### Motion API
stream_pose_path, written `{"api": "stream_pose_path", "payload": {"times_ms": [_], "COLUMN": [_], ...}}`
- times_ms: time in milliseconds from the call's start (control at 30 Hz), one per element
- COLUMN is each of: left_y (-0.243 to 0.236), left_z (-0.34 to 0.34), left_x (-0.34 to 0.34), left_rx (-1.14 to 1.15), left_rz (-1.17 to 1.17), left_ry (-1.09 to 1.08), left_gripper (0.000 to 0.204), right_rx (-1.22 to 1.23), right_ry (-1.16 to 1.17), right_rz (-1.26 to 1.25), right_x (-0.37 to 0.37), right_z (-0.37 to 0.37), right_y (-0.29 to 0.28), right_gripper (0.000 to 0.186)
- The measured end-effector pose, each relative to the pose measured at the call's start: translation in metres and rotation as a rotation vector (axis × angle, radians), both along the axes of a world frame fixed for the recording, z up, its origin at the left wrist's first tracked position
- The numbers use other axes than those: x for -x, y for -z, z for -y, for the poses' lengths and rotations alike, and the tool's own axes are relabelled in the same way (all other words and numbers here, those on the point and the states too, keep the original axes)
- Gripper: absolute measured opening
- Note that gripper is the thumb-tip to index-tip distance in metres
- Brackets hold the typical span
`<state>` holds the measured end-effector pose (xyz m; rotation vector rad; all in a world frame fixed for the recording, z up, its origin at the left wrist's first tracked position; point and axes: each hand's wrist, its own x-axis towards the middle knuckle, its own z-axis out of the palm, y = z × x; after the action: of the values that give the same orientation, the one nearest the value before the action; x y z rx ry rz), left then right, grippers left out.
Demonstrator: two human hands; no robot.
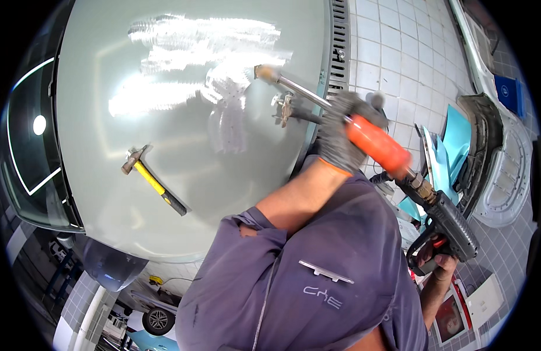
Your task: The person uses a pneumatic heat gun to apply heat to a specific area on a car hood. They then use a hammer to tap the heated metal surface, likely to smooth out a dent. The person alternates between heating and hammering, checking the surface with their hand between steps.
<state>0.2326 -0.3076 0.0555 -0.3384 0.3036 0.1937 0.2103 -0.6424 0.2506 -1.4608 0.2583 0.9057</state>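
A gloved left hand, my left hand, wraps round the metal rod of a slide-hammer dent puller beside its orange-red cylinder. My right hand grips the black pistol-shaped handle at the puller's rear end. The puller's copper-coloured tip is over the grey-green car panel, next to patches of bare shiny metal. Whether the tip touches is unclear. A metal clamp sits near the panel's edge. Apart from both hands, a body hammer with a yellow-and-black handle lies on the panel.
A slotted floor grate and white tiles run beyond the panel's right edge. Turquoise panel pieces and a silver body part stand at right. The car's windscreen is at far left; a wheel shows lower left.
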Motion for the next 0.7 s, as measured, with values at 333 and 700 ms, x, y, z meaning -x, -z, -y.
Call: {"api": "stream_pose_path", "payload": {"times_ms": [333, 700], "left_y": [-0.017, -0.029], "left_z": [-0.012, -0.005], "left_x": [0.012, -0.001], "left_rx": [-0.022, -0.299], "left_rz": [-0.418, -0.822], "left_ry": [-0.217, 0.049], "left_gripper": [0.046, 0.041], "right_rx": [-0.012, -0.214], "right_ry": [0.002, 0.233], "right_rz": [-0.042, -0.424], "right_x": [-0.003, 0.0], "right_z": [0.014, 0.012], "right_y": [0.024, 0.036], "right_gripper": [0.056, 0.049]}}
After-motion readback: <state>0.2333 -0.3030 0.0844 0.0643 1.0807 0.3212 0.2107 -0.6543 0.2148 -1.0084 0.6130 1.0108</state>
